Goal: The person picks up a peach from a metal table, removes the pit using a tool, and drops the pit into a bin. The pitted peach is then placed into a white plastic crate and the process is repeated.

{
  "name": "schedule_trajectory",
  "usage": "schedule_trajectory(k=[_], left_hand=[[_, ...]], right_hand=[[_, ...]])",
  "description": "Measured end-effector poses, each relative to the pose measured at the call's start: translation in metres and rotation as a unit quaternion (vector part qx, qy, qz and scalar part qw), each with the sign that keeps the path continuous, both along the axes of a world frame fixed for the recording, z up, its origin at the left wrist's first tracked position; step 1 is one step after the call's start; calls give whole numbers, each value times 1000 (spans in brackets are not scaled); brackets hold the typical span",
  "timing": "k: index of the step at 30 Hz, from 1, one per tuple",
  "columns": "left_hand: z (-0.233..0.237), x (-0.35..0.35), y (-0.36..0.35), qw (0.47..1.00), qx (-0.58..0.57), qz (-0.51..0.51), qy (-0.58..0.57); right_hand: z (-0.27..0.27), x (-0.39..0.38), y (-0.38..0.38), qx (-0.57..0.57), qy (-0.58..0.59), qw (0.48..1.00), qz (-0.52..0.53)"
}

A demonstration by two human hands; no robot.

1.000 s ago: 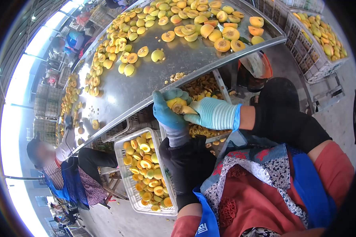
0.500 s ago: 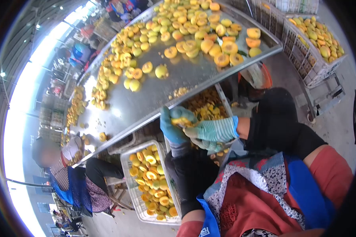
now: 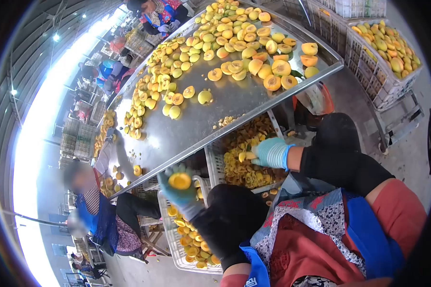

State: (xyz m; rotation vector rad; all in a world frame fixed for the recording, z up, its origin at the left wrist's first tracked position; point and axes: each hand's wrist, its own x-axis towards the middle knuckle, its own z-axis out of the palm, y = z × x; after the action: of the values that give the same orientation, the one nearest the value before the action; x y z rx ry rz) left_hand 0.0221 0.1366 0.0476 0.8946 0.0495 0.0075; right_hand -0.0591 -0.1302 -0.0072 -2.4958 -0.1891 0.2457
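Note:
My left hand, in a blue-green glove, holds a halved yellow peach with its hollowed cut face toward me. It hangs over the near end of a white basket of peach halves. My right hand, in a striped teal glove, is closed with a small yellow piece at its fingertips; I cannot tell what the piece is. Below that hand, a crate under the table edge is filled with yellow peelings and scraps.
The metal table bears many whole and halved peaches. A crate of peaches stands at the right. A co-worker sits at the table on the left, and others work farther back. A red-rimmed bucket stands under the table.
My hands were together around a piece of fruit; now they are apart. My left hand moved left and down toward the basket with the peach half, my right hand over the scraps.

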Motion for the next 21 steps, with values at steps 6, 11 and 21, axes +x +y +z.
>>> schedule_trajectory(k=[6,11,21], left_hand=[[21,11,67,791,609,44,-48],[38,75,-38,728,642,-47,-234],[-35,243,-165,587,747,-233,-207]], right_hand=[[-1,23,-8,-6,-72,995,-66],[-12,37,-18,-7,-94,988,-126],[19,24,-25,-34,-42,997,-60]])
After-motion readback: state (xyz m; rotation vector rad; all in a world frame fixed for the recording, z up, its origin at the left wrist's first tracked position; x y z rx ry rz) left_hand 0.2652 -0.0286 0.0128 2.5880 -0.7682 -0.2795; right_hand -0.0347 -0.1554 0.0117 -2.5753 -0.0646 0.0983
